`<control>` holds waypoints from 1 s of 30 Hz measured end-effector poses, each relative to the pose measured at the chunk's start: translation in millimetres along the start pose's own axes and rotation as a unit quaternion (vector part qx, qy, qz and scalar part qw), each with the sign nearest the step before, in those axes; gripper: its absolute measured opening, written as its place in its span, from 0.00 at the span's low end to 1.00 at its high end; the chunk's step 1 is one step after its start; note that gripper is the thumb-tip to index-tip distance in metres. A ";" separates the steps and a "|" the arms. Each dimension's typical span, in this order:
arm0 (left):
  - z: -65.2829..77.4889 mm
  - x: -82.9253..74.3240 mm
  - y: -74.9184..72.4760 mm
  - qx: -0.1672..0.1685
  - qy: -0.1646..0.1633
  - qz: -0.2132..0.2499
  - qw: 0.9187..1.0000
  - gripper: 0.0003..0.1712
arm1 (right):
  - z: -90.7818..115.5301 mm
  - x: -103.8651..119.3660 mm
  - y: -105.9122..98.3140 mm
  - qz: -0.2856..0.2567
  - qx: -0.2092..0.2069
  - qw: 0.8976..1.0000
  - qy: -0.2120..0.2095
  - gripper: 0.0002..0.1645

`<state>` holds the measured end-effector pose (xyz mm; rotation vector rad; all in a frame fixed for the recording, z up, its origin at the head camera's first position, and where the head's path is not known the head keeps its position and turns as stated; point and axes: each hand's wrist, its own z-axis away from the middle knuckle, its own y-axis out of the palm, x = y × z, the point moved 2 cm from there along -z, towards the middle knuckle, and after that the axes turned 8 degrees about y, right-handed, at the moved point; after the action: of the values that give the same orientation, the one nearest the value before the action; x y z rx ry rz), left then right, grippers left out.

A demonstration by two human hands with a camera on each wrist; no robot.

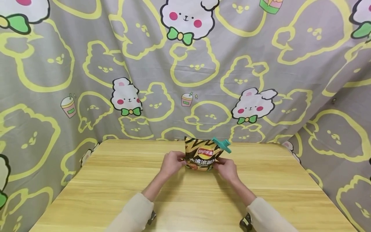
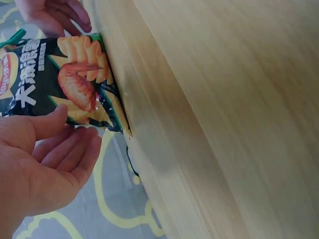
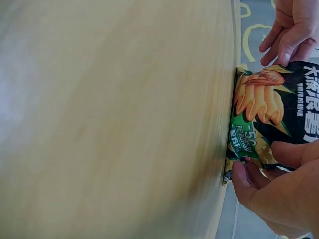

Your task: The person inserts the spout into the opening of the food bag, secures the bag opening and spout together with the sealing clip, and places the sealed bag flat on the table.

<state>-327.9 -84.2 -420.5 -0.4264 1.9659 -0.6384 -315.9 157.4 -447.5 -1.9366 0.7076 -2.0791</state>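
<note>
A black-and-gold Lay's chip bag (image 1: 200, 153) stands upright near the far side of the wooden table (image 1: 185, 196). Across its upper right corner sits a teal bag clip (image 1: 222, 145), tilted. My left hand (image 1: 172, 163) holds the bag's left edge; in the left wrist view its thumb (image 2: 52, 122) lies over the front and the other fingers are at the edge. On the opposite side my right hand (image 1: 227, 169) pinches the lower right edge, as the right wrist view shows with the thumb (image 3: 289, 153) on the front. The bag's back is hidden.
A grey curtain (image 1: 203, 93) with yellow bear outlines hangs behind the table and along both sides. Dark wrist-worn devices (image 1: 246, 222) show beneath the pale sleeves (image 1: 133, 209). The table's far edge runs just behind the bag.
</note>
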 end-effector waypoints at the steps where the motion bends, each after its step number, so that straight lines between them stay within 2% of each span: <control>1: -0.2 -0.4 0.8 -0.001 -0.001 0.001 1.000 0.15 | -0.5 0.1 0.3 -0.001 -0.001 1.000 -0.002 0.24; 6: -1.0 -2.5 3.1 -0.011 0.018 -0.020 1.000 0.12 | -1.6 1.4 1.7 -0.013 -0.011 1.000 -0.009 0.21; 17: -1.6 -8.4 3.2 -0.014 0.019 -0.040 0.999 0.08 | -5.1 2.5 -2.0 -0.025 -0.047 0.999 0.004 0.18; 30: -0.7 -17.7 0.3 -0.010 0.011 -0.032 0.999 0.04 | -4.3 7.5 -12.8 -0.046 -0.041 0.997 0.042 0.14</control>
<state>-320.5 -74.1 -407.9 -0.4976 1.9879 -0.6670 -318.8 165.8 -434.9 -1.9702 0.7453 -2.2309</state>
